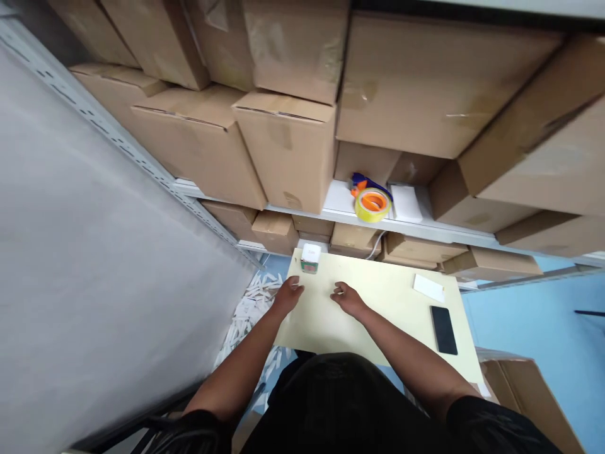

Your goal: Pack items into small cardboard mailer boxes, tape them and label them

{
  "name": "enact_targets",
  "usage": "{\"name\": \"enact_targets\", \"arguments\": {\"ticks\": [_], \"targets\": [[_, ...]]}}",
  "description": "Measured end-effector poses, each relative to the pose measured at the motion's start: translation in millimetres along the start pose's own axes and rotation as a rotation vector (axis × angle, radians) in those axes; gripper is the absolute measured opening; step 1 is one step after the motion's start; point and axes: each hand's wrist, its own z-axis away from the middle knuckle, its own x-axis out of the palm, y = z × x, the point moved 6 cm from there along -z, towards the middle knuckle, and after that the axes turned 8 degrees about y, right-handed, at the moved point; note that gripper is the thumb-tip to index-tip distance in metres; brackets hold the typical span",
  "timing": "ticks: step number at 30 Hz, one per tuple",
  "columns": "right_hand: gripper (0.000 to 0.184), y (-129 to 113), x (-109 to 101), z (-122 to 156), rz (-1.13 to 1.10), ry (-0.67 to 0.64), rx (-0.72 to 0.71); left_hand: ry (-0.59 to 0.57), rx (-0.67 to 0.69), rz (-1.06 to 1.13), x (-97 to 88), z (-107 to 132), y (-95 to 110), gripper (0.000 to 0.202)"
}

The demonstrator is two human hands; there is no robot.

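Observation:
My left hand (287,296) hovers over the left edge of a pale yellow table (387,302), its fingers loosely bent and apart with nothing visible in them. Just beyond it stands a small white box (311,253) with a green and red lower front. Over the middle of the table is my right hand (350,299), fingers curled but with a gap to the thumb, and no object shows there. To the right lie a flat white box (428,287) and a black phone (443,330).
Cardboard boxes (286,148) fill the shelves ahead. A tape dispenser with yellow tape (373,205) sits on the shelf edge beside a white stack (406,203). White paper scraps (243,321) cover the floor at left. An open carton (527,391) stands at lower right.

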Motion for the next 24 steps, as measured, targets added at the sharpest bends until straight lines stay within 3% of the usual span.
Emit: {"name": "enact_targets", "arguments": {"ticks": [3,6,8,11,14,16,18,24], "targets": [[0.039,30.8,-31.9,34.9,-0.001,-0.018,-0.047,-0.041,-0.005,-0.163,12.1,48.5,-15.5,0.026],[0.030,57.5,-87.8,60.7,0.013,0.044,-0.120,-0.116,0.030,-0.278,36.8,95.8,-22.1,0.023],[0.024,82.8,-138.1,74.3,0.098,0.157,-0.147,-0.173,0.070,-0.303,57.5,120.4,-18.6,0.022],[0.025,140.2,-216.2,98.7,0.371,0.425,-0.130,-0.257,0.153,-0.312,89.4,143.0,-1.3,0.023],[0.036,212.8,-267.2,125.9,0.602,0.609,0.051,-0.314,0.243,-0.346,116.8,151.1,24.5,0.024],[0.038,253.4,-276.3,136.0,0.665,0.559,0.159,-0.346,0.297,-0.375,130.9,151.1,42.4,0.025],[0.038,276.4,-275.5,138.7,0.674,0.507,0.191,-0.384,0.343,-0.395,141.0,148.5,58.7,0.026],[0.040,279.1,-272.0,126.6,0.630,0.576,0.159,-0.434,0.395,-0.484,150.5,130.1,84.8,0.027]]}}
